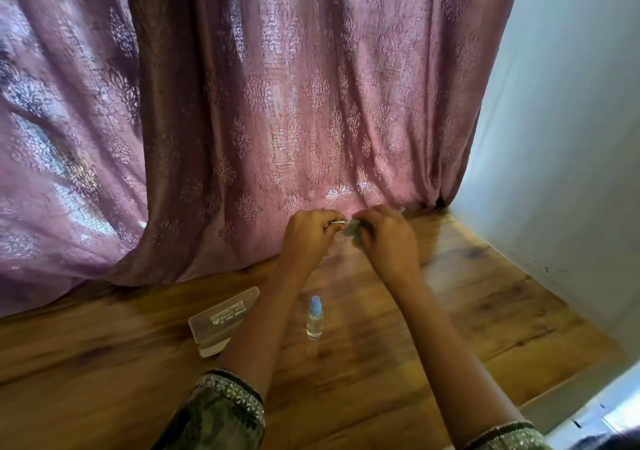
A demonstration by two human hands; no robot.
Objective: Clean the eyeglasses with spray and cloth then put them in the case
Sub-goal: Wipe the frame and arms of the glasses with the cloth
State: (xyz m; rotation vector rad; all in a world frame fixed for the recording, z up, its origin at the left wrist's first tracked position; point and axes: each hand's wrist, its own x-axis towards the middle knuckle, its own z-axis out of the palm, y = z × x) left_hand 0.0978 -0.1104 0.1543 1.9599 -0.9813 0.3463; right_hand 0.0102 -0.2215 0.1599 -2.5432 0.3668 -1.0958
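Left hand (308, 233) pinches the thin metal-framed eyeglasses (337, 222), right hand (388, 238) curls round the soft grey cloth (353, 231); likely light and fragile, so grip frame, not lens.

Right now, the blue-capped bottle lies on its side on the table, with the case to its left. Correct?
No. The head view shows the bottle standing upright on the table; the case is to its left.

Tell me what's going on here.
A person is cleaning eyeglasses above a wooden table: the left hand grips the frame while the right hand holds a greyish cloth against it. The spray bottle stands on the table, and the case lies left of it, apparently open. The glasses aren't in it yet.
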